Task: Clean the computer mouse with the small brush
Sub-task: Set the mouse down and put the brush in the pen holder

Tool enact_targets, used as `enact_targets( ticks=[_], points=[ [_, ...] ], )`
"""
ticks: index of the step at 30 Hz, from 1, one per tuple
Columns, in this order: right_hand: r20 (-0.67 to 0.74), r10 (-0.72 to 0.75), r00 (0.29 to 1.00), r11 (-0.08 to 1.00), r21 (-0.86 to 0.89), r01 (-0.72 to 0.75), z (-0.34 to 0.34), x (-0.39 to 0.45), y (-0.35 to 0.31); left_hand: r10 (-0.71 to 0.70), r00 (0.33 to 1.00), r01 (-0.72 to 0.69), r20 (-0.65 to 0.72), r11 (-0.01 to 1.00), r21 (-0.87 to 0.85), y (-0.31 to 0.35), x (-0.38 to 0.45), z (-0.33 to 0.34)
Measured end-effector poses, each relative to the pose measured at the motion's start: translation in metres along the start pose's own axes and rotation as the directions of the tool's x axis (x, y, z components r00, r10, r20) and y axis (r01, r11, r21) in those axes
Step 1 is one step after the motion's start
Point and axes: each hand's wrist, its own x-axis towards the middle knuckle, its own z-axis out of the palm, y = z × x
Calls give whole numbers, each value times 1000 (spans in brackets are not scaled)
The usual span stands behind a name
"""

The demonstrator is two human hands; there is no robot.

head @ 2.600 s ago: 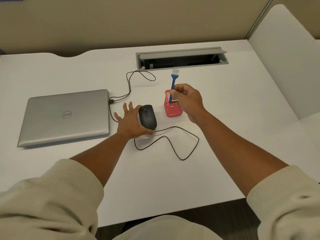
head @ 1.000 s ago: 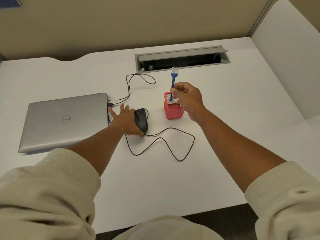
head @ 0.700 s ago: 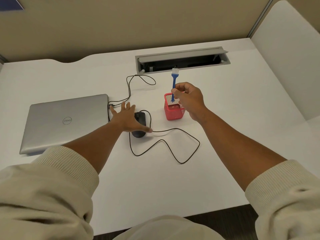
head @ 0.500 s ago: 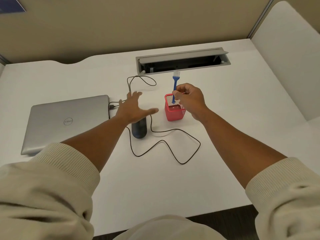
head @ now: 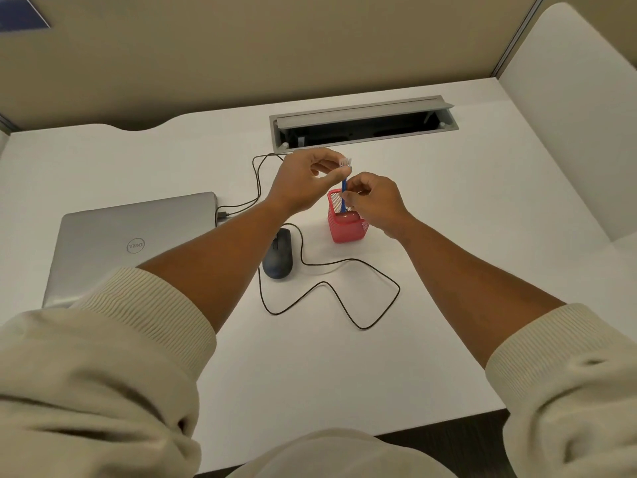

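Observation:
A small blue brush [head: 343, 189] with white bristles stands upright, its lower end inside a red mesh holder [head: 348, 227]. My left hand [head: 305, 179] pinches the brush just below the bristles. My right hand [head: 374, 201] pinches the blue handle lower down, above the holder's rim. The black wired mouse [head: 278, 253] lies on the white desk [head: 310, 357], below my left forearm, with no hand on it. Its black cable [head: 344, 294] loops toward the front and right.
A shut silver laptop [head: 127, 243] lies to the left of the mouse, with a cable plugged into its right side. A grey cable hatch [head: 362, 124] is open at the back of the desk. A white partition [head: 568, 115] rises on the right.
My left hand has left the mouse and risen to the top of the brush, which it now pinches. My right hand keeps its hold on the handle. The mouse stays on the desk.

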Motion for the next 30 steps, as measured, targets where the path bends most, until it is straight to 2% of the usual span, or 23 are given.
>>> enact_targets(
  ticks=[12, 16, 23, 30],
  points=[
    [-17, -84, 996, 995, -64, 82, -3, 2, -2, -103, 993, 101, 57, 994, 35, -17, -2, 13],
    [17, -90, 996, 982, -164, 91, -4, 4, -1, -151, 988, 148, 31, 984, 98, -21, -7, 18],
    [55, -57, 997, 960, -271, 70, 0, 5, 1, -164, 986, 160, 11, 975, 156, -25, -14, 22],
    [6, -19, 1000, 945, -327, 20, -1, 7, -1, -164, 986, 160, 10, 970, 184, -23, -13, 23]
  ],
)
